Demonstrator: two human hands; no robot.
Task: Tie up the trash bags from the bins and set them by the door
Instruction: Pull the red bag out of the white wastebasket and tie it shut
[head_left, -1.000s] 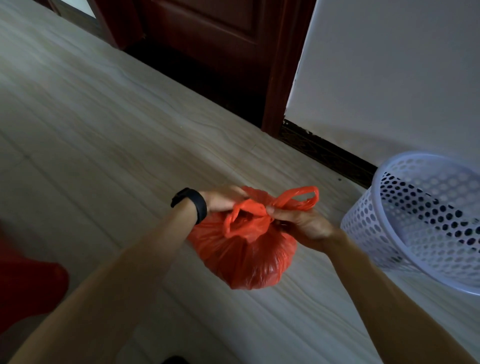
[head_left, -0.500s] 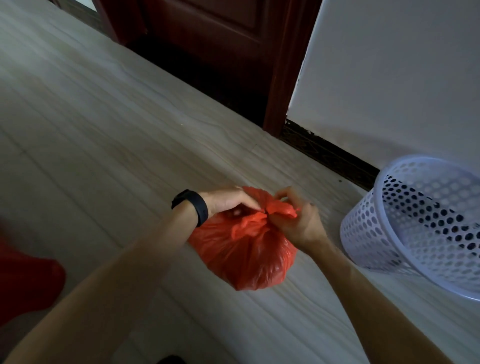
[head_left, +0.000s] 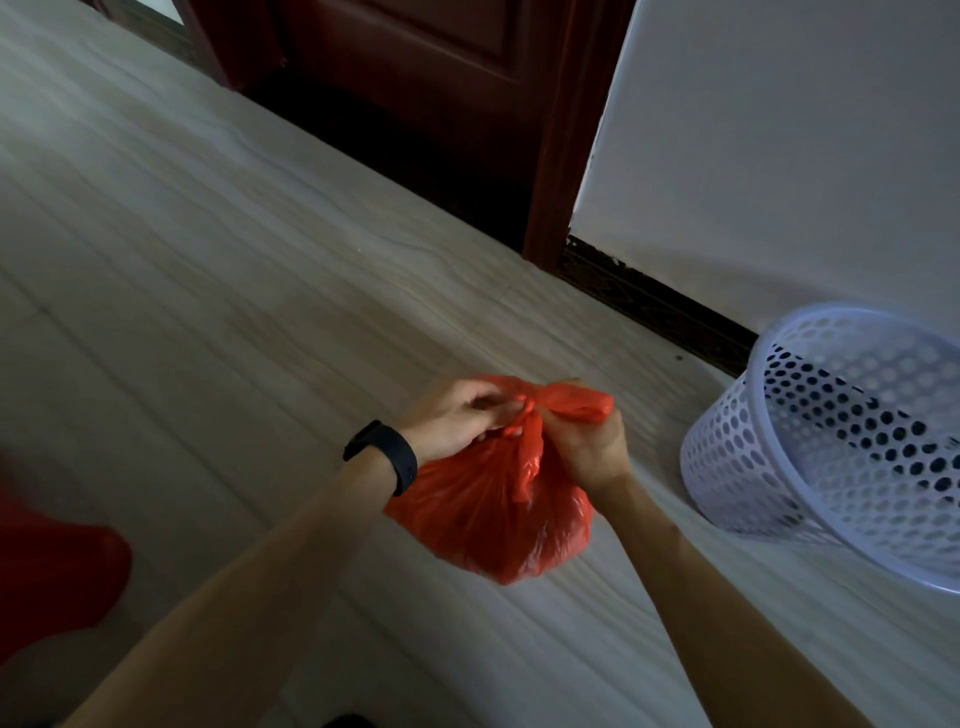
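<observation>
No legible text or labels.

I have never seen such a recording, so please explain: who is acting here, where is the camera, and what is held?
No machine here: a person works with bare hands, and the camera sits on their head, looking down. The left hand, with a black wristband, and the right hand both grip the top of a red trash bag, tying its handles. A white perforated bin stands empty on the pale floor at right. A dark red door is behind.
</observation>
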